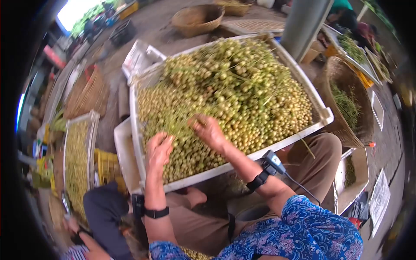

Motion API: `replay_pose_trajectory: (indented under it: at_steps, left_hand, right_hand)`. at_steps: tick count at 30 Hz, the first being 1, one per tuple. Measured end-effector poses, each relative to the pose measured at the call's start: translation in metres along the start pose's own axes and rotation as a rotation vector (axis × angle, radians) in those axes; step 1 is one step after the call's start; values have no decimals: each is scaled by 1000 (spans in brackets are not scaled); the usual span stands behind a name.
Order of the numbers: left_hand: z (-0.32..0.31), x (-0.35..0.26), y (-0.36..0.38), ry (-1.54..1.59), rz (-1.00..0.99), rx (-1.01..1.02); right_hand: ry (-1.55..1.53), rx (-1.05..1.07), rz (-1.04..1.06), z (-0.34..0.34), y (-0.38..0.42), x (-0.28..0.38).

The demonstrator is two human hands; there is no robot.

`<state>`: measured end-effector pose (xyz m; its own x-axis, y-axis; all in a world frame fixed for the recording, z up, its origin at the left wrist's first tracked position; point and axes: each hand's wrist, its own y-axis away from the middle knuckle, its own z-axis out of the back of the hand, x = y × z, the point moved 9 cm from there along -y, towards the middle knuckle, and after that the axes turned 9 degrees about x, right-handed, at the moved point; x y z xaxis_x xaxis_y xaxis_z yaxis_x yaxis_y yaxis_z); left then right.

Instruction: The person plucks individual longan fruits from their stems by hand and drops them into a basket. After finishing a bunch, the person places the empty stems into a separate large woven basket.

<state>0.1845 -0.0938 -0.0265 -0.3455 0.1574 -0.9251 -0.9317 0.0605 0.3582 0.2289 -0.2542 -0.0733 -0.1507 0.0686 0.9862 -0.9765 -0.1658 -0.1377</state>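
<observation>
A large white-rimmed tray (227, 166) lies in front of me, heaped with small round yellow-green fruits (242, 82), many still on thin green stems. My left hand (159, 149) is over the tray's near left part, thumb and fingers pinched together. Slightly higher and to its right, my right hand (208, 131) has its fingers curled closed above the fruits. Thin green stalks (175, 123) show between the two hands. What each hand pinches is too small to make out.
Another person's hand (71, 225) is at lower left, beside a long tray of fruits (77, 158). A grey post (303, 30) rises behind my tray. A woven basket (325, 86) with green stems stands at right; another basket (197, 21) is at the back.
</observation>
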Motion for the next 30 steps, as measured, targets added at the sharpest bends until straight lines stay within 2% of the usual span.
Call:
replay_pose_trajectory:
  at_steps: [2,4,6,9,11,12,14,16,18,22,24,27,30]
  left_hand:
    - [-2,4,-2,69,23,97]
    - [-2,6,-4,104,8,141]
    - [-8,4,-4,153,-19,195]
    - [1,5,-5,208,-48,150]
    - [12,4,-3,291,-64,109]
    - [16,4,-2,289,-64,105]
    - [19,3,1,320,-83,117]
    - [18,1,1,336,-78,105]
    - [16,0,4,362,-65,108]
    - [18,2,2,396,-58,136]
    - [18,2,2,377,-53,140]
    - [21,3,2,349,-50,103]
    - [24,2,1,370,-50,65]
  right_hand:
    - [-212,87,-266,-5,-3,-13]
    - [-822,101,-481,-13,9,-7]
    - [-1052,23,-584,-21,14,-13]
    - [-905,-24,-507,-16,16,-16]
    - [-842,-140,-324,6,14,-5]
    - [-880,-35,-307,1,10,-3]
    - [-1065,178,-375,-18,16,-4]
    - [-951,240,-458,-28,24,-1]
    - [-919,255,-562,-37,35,-4]
    - [-938,318,-593,-51,41,-11]
    - [-1094,355,-635,-58,42,-11]
    - [-1238,405,-593,-58,40,-9]
    - [-1245,363,-531,-56,44,-10]
